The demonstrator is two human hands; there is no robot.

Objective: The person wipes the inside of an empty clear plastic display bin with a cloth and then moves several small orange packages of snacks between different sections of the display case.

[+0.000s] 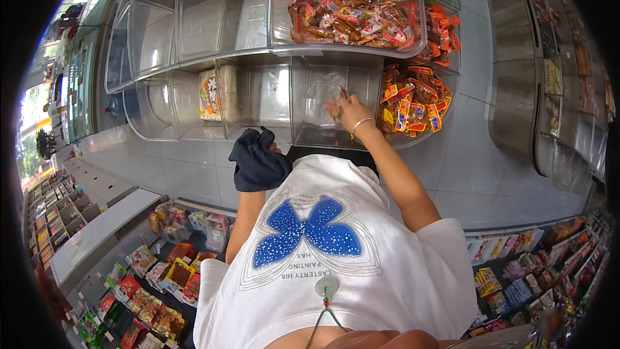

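My right hand (356, 114), with a bangle at the wrist, reaches down into a clear plastic bin compartment (310, 133). Its fingers grip a crumpled transparent plastic bag (325, 92); a small orange patch shows at the bag beside them. My left hand (274, 148) holds a dark navy cloth (259, 165) at the front edge of the bins, and the cloth covers most of that hand. Left of the bag's compartment, a wrapped snack pack (209, 96) stands beside pale blocks (229, 93).
Wrapped brown snacks (353, 5) fill a raised bin ahead. Red-and-yellow packets (411, 99) lie in the rounded end bin, near orange-wrapped ones (440, 34). Packaged goods (160, 300) fill a display behind me on the left. Grey floor tiles (474, 155) run along the right.
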